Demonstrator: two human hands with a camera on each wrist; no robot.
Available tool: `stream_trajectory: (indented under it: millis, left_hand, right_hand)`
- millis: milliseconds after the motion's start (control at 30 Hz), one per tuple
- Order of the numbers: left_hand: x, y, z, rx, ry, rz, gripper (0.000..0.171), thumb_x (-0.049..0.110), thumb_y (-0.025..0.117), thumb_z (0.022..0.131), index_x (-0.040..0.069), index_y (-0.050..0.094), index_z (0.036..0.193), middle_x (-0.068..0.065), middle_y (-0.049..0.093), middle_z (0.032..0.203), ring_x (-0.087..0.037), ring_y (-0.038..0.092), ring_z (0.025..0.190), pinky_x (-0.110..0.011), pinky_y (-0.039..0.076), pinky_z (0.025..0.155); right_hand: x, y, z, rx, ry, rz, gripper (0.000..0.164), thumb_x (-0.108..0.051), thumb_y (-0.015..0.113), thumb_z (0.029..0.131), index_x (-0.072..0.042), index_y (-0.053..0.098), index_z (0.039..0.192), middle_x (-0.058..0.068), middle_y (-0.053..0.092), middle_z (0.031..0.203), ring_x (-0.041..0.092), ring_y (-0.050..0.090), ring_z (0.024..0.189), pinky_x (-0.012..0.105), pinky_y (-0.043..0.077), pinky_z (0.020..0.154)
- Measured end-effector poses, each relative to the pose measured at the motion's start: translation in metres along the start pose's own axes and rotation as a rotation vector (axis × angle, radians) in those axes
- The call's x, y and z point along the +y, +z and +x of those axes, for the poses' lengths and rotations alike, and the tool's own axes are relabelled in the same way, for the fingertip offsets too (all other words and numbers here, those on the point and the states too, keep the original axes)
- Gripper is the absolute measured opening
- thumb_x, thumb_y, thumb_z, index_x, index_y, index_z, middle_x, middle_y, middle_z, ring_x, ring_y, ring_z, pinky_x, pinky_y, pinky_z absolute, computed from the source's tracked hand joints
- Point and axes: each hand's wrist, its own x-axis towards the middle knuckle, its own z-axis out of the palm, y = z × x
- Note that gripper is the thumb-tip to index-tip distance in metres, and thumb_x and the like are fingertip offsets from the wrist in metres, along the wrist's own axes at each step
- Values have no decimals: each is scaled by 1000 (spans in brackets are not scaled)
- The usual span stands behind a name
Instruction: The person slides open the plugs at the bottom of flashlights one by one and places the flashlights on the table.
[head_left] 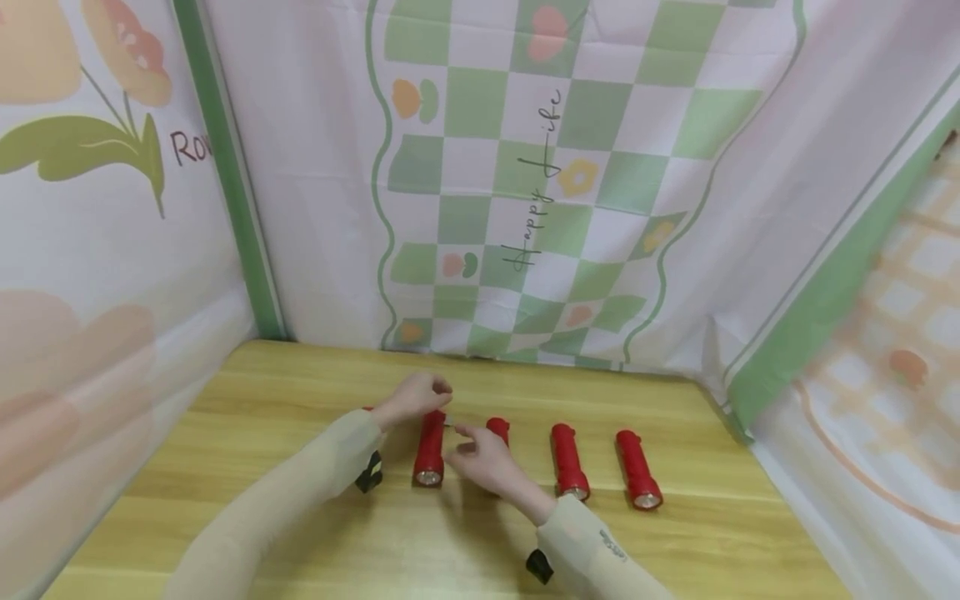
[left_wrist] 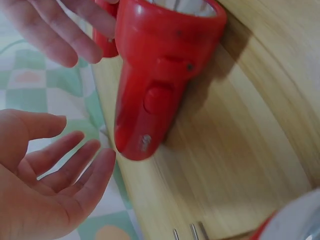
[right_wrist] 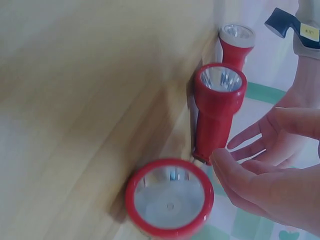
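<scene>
A red flashlight (head_left: pixel 430 446) lies lens toward me between my hands. Two metal prongs (left_wrist: pixel 186 233) stick out sideways near its tail, and its head (left_wrist: pixel 297 222) is cut off in the left wrist view. My left hand (head_left: pixel 412 398) hovers just above and behind the tail, fingers loosely bent and apart from it. On the near right side is my right hand (head_left: pixel 487 460), its fingertips close to the tail in the right wrist view and its fingers relaxed. Neither hand holds anything. Another red flashlight (left_wrist: pixel 150 95) lies partly behind my right hand in the head view.
Two more flashlights (head_left: pixel 567 462) (head_left: pixel 637 469) lie in the row at the right. A further flashlight (right_wrist: pixel 237 42) is at the left end, mostly hidden by my left arm in the head view. The wooden table (head_left: pixel 337 533) meets a printed curtain (head_left: pixel 517 208) behind.
</scene>
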Motion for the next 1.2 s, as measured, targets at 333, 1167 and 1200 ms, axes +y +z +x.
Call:
stream_trajectory:
  millis: [333,1167,1200]
  left_hand:
    - [19,8,7,6,66,17,29,13,62,93,-5,67,116,-18,73,111,-30,69,103,-38,58,91]
    - [42,49,20,-143,59,35,48,20,66,91,-8,56,129,-26,67,119,-36,65,110,-44,57,93]
    - [43,50,19,-153,52,29,49,20,66,91,-9,55,130,-27,66,120,-37,65,111,-45,57,94]
  right_hand:
    - [3,-18,-3,68,-7,-17,53,-11,67,91,13,50,135,34,55,135,45,63,114,49,57,93]
    - [23,-47,-22,138,136,-64,50,-15,64,95,5,49,139,29,51,143,48,56,125,54,53,99]
    - [23,-48,-23,136,140,-62,52,-15,64,95,6,48,139,30,50,143,48,55,125,54,53,99]
